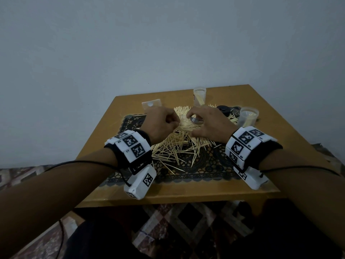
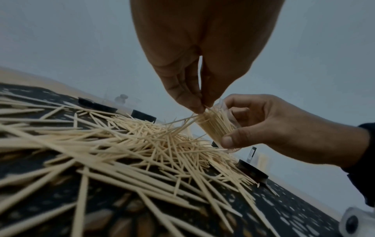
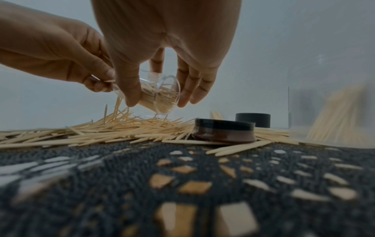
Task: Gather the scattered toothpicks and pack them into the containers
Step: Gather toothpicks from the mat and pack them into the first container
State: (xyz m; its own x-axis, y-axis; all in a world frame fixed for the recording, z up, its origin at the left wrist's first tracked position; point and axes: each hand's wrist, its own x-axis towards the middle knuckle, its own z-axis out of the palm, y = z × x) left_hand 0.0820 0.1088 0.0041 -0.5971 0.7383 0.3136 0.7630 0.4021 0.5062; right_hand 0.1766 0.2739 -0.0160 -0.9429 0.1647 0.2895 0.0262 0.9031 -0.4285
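Note:
A heap of loose toothpicks (image 1: 175, 144) covers the middle of a dark patterned mat (image 1: 201, 165). My right hand (image 1: 194, 124) grips a small clear container (image 3: 162, 96), tilted on its side just above the heap and packed with toothpicks. Its thumb and fingers curl round the container's wall (image 2: 221, 128). My left hand (image 2: 199, 107) pinches a small bunch of toothpicks at the container's open mouth. In the right wrist view the left hand (image 3: 101, 80) comes in from the left, behind the right thumb. The heap (image 2: 121, 144) spreads toward the camera.
Two clear containers holding toothpicks stand upright, one at the back (image 1: 199, 96) and one at the right (image 1: 248, 116). Black lids (image 3: 223, 131) (image 3: 252, 120) lie right of the heap. A clear flat plastic piece (image 1: 151, 104) sits at the back left. The wooden table (image 1: 186, 191) ends near me.

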